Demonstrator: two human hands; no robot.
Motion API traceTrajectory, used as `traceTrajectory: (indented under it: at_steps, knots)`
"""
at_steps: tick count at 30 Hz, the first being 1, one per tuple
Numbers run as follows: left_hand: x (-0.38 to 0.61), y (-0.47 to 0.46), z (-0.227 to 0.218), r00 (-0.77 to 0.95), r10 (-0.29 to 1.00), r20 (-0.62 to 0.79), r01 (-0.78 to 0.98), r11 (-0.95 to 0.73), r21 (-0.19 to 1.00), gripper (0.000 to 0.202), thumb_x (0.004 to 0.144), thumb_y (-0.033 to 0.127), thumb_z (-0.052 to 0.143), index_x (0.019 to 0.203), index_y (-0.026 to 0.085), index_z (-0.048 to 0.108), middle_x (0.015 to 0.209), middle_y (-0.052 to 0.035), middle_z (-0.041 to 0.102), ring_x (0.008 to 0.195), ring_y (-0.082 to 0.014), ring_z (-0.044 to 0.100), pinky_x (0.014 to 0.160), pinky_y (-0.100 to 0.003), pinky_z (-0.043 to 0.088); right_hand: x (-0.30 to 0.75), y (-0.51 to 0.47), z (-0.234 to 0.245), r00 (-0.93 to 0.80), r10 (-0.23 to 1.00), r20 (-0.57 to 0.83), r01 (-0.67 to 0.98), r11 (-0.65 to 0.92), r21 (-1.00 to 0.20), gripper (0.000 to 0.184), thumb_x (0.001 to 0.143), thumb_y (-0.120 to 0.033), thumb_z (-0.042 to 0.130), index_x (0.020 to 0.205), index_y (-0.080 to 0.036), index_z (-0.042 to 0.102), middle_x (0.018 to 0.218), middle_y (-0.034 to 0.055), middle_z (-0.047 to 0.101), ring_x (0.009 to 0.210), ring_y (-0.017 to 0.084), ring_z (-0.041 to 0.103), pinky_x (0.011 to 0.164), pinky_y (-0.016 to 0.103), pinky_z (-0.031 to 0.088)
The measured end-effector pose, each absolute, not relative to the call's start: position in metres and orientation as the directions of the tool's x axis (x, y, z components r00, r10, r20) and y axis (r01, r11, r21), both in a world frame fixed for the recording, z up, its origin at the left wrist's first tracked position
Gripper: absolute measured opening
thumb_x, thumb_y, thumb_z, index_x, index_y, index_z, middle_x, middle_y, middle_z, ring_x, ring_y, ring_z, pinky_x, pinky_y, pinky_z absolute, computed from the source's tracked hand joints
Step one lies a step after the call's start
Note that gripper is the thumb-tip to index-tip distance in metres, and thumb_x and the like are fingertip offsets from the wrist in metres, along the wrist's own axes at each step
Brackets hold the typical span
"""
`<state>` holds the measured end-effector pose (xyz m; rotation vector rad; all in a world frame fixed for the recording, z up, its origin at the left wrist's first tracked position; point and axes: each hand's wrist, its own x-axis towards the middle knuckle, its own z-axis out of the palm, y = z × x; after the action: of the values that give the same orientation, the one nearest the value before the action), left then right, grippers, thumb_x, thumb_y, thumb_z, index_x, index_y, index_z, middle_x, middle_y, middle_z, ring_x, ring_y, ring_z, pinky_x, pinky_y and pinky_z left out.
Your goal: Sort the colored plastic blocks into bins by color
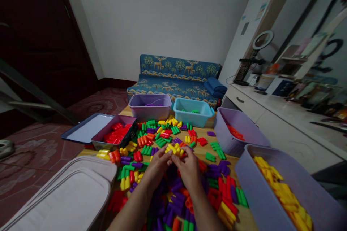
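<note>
Both hands meet over the middle of the table, holding a small cluster of yellow plastic pieces (175,149). My left hand (159,160) grips the cluster from its left side, fingers curled around it. On the other side, my right hand (187,164) closes on the same pieces, its thumb near the left one. Beneath and around the hands spreads a heap of loose tube-shaped toy pieces (176,202) in purple, red, green, orange and yellow. Parts of the heap are hidden under my forearms.
Yellow pieces fill a lilac bin (244,173) at right; orange ones lie in another lilac bin (222,130). Behind stand a purple bin (137,110) and a light-blue bin (187,117). A tin (99,140) holds red pieces at left, near stacked white lids (67,202).
</note>
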<state>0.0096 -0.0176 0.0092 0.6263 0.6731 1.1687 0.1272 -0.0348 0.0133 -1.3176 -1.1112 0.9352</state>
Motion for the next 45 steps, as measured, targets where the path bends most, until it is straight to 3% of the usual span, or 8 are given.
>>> traceTrajectory:
  at_steps: [4,11,18,21,29,35,39,45]
  knots:
    - [0.004,-0.016,0.008,0.236,0.957,-0.167,-0.61,0.28,0.741,0.035,0.067,0.03,0.08,0.093,0.013,0.065,0.093,-0.0078,0.07,0.078,-0.0155,0.068,0.066,-0.022,0.052,0.132,-0.034,0.02,0.168,0.985,0.036,0.04,0.03,-0.999,0.041,0.067,-0.047,0.073,0.094,-0.018,0.06,0.064,0.0001,0.064,0.053,0.017,0.058,0.052,0.028,0.047]
    - [-0.012,-0.011,0.014,0.147,0.968,-0.205,-0.683,0.249,0.686,0.027,0.068,0.024,0.079,0.086,0.014,0.061,0.083,-0.0027,0.067,0.069,-0.0098,0.065,0.055,-0.015,0.049,0.146,-0.038,0.044,0.232,0.973,-0.009,-0.383,0.082,-0.92,0.038,0.069,-0.049,0.073,0.089,-0.019,0.063,0.076,0.0004,0.063,0.059,0.012,0.056,0.051,0.023,0.045]
    - [0.001,-0.013,0.006,0.207,0.96,-0.188,-0.527,0.271,0.806,0.044,0.067,0.044,0.077,0.095,0.016,0.059,0.066,0.0022,0.061,0.047,-0.0062,0.052,0.045,-0.016,0.041,0.136,-0.039,0.028,0.064,0.998,-0.02,-0.076,-0.015,-0.997,0.047,0.071,-0.042,0.072,0.108,-0.019,0.056,0.101,0.0062,0.067,0.053,0.011,0.06,0.044,0.021,0.041]
    - [0.003,-0.013,0.003,0.177,0.965,-0.195,-0.469,0.257,0.845,0.046,0.067,0.047,0.075,0.096,0.016,0.059,0.073,-0.0007,0.065,0.055,-0.0107,0.059,0.047,-0.018,0.043,0.13,-0.038,0.021,0.093,0.996,0.002,-0.043,0.006,-0.999,0.061,0.069,-0.038,0.072,0.124,-0.022,0.051,0.112,0.0084,0.064,0.056,0.012,0.062,0.045,0.023,0.046]
    - [0.009,-0.012,0.005,0.075,0.991,-0.115,-0.421,0.136,0.897,0.048,0.062,0.045,0.078,0.097,0.015,0.063,0.092,-0.0069,0.07,0.086,-0.0219,0.065,0.069,-0.027,0.05,0.124,-0.037,0.019,0.195,0.979,0.066,0.054,0.056,-0.997,0.053,0.062,-0.03,0.075,0.113,-0.021,0.065,0.117,0.0078,0.065,0.103,0.026,0.062,0.081,0.034,0.054]
    - [0.023,-0.016,0.011,0.089,0.971,-0.222,-0.642,0.226,0.732,0.049,0.066,0.03,0.073,0.111,0.017,0.057,0.085,-0.0034,0.068,0.062,-0.014,0.062,0.05,-0.021,0.043,0.118,-0.036,0.019,0.121,0.979,-0.162,-0.287,-0.122,-0.95,0.053,0.065,-0.044,0.073,0.108,-0.017,0.06,0.086,0.0049,0.069,0.06,0.017,0.063,0.049,0.026,0.047]
    - [0.038,-0.022,0.034,0.139,0.951,-0.278,-0.731,0.288,0.619,0.041,0.07,0.016,0.063,0.11,0.016,0.058,0.081,-0.0013,0.067,0.064,-0.0129,0.063,0.059,-0.022,0.049,0.112,-0.041,0.019,0.211,0.952,-0.222,-0.588,-0.058,-0.807,0.04,0.063,-0.038,0.072,0.096,-0.019,0.059,0.093,0.0055,0.069,0.082,0.022,0.067,0.065,0.03,0.054]
    - [0.084,-0.026,0.074,0.317,0.851,-0.419,-0.7,0.508,0.502,0.027,0.084,0.022,0.05,0.107,0.013,0.061,0.074,-0.0023,0.065,0.06,-0.013,0.06,0.067,-0.027,0.05,0.137,-0.066,0.042,0.431,0.886,-0.172,-0.647,0.17,-0.743,0.031,0.063,-0.025,0.067,0.093,-0.02,0.06,0.096,0.0045,0.07,0.099,0.023,0.065,0.092,0.038,0.05]
